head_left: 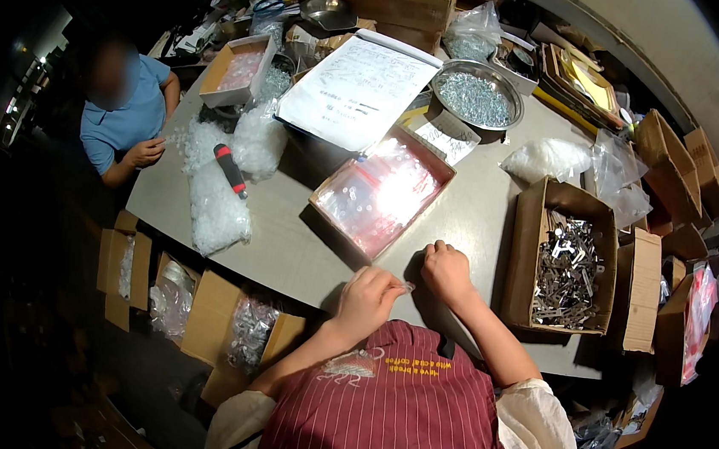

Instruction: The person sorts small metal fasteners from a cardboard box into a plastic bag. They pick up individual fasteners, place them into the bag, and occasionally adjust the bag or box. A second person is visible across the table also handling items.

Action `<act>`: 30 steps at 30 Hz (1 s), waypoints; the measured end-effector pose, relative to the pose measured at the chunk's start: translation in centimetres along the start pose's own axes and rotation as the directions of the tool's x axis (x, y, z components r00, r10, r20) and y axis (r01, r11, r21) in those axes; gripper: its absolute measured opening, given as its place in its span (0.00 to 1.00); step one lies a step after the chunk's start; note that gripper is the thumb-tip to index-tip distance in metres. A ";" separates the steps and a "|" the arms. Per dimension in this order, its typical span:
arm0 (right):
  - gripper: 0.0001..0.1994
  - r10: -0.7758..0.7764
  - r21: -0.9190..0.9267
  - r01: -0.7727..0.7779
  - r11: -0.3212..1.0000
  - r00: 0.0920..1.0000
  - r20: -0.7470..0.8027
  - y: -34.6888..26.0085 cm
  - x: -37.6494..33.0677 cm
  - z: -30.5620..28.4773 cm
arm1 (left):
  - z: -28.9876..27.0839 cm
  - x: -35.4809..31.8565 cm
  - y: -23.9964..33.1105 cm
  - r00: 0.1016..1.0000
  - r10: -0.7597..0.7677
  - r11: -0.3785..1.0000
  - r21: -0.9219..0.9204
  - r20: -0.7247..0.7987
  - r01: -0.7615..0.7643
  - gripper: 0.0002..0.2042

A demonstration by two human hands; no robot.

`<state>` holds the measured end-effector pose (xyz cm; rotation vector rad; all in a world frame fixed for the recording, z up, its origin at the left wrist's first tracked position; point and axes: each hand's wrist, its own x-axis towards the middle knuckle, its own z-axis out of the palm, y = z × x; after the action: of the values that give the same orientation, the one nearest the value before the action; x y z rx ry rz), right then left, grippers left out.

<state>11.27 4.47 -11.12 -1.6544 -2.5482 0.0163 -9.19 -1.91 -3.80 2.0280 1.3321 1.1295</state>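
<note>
"Striped apron (pixel 385 419) is nearest; where is the small clear piece (pixel 408 288)?"

"Just beyond it, the left hand (pixel 368 297) pinches it. It seems light, slippery: hold the edge. Right hand (pixel 447 271) is curled; its contents I cannot tell."

On the maroon striped apron (pixel 384 428) stand 2 lines of yellow lettering (pixel 418 367). Dark handwriting runs across the large white sheet (pixel 359 83), mostly too small to read; the smaller pale card (pixel 446 135) bears dark writing, likewise unclear.
</note>
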 end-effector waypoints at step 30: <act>0.23 -0.277 0.513 0.224 0.829 0.960 0.028 -0.6 -5.6 -11.3 | 3.4 3.3 -0.7 0.935 0.270 0.959 0.021 0.231 -0.282 0.17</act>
<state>14.04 -1.43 -0.25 -1.1367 -2.5061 0.7046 -6.14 1.54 -4.96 2.3589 0.9974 0.9463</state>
